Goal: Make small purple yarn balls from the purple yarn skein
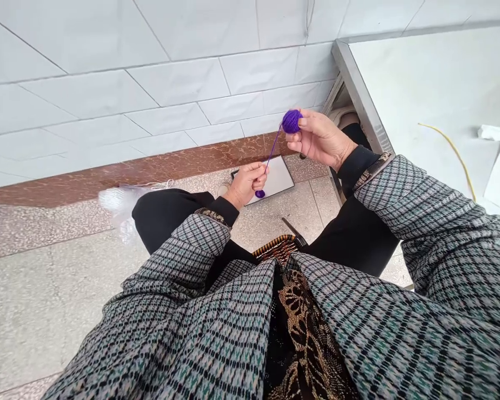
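My right hand [320,139] is raised in front of me, its fingers closed around a small ball of purple yarn [292,120]. A taut purple strand [273,151] runs from the ball down to my left hand [245,183], which pinches it above my left knee. A small purple clump [260,194] shows just under the left hand's fingers. Both arms wear checked grey sleeves over dark cuffs.
A white flat board [277,178] lies on the speckled stone floor below my hands. A woven seat edge [277,248] shows between my legs. A clear plastic bag [119,203] lies at left by the brown skirting. A metal-edged white table [420,105] with a yellow cord [454,150] stands at right.
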Tool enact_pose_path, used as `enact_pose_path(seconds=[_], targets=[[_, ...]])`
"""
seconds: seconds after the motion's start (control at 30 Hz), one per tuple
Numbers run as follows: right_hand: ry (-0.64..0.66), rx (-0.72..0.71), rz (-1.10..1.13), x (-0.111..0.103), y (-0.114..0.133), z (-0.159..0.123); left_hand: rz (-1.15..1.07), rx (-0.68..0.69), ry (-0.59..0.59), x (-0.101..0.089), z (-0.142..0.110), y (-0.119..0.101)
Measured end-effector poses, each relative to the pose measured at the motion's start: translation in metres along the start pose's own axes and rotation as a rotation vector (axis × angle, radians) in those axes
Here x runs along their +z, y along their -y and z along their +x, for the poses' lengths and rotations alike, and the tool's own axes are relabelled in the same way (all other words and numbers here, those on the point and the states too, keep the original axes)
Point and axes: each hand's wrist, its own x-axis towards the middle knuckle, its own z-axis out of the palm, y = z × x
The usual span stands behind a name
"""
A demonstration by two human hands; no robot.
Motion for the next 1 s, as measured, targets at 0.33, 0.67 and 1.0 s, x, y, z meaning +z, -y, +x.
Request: enact_pose_path(seconds=[0.33, 0.67, 1.0], targets=[[0.027, 0.156, -0.099, -0.005, -0.007, -0.014, 0.306, 0.346, 0.243, -0.002, 0.045, -0.054], [-0.275, 0.112, -0.105, -0.001, 0.001, -0.022, 0.847, 0.624, 0.061, 0.025, 0.034, -0.026], [-0.257, 0.467, -0.867, 0.004, -0.006, -0.025, 1.303, 0.875, 0.192, 0.033, 0.017, -0.043]])
